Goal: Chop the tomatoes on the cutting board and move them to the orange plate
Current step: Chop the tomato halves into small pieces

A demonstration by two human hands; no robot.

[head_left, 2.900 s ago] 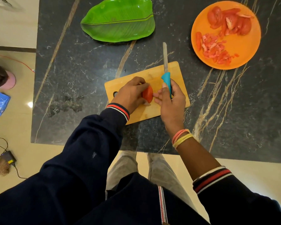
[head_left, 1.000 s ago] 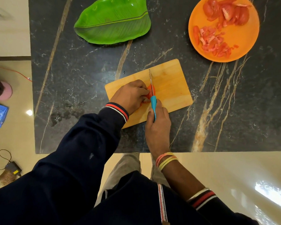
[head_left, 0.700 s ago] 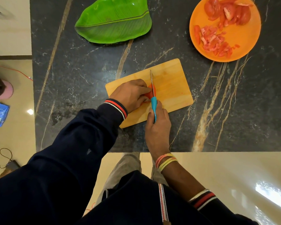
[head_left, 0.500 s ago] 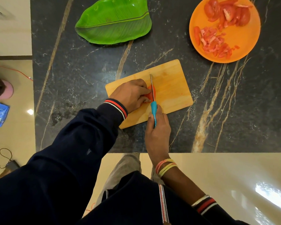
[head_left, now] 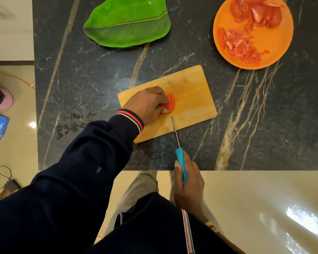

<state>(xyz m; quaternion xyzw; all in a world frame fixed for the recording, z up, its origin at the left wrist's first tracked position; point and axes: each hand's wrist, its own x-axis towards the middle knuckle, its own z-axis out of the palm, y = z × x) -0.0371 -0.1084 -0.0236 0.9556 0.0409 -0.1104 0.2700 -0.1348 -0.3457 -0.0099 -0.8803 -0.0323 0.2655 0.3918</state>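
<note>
I log the black marble table (head_left: pixel 81 79) carrying a green leaf-shaped plate (head_left: pixel 128 22) far left, the orange plate (head_left: pixel 275 44) far right with chopped tomato (head_left: pixel 242 46) on it, and the cutting board (head_left: pixel 193 99) near the middle. The left hand (head_left: pixel 147 104) lies on the board; the right hand (head_left: pixel 189 184) is wrapped round the teal handle of the knife (head_left: pixel 178 149), blade tip over the board's near edge. The tomato piece (head_left: pixel 171 103) sits left of centre on the board, held under the curled left fingertips, apart from the blade.
</note>
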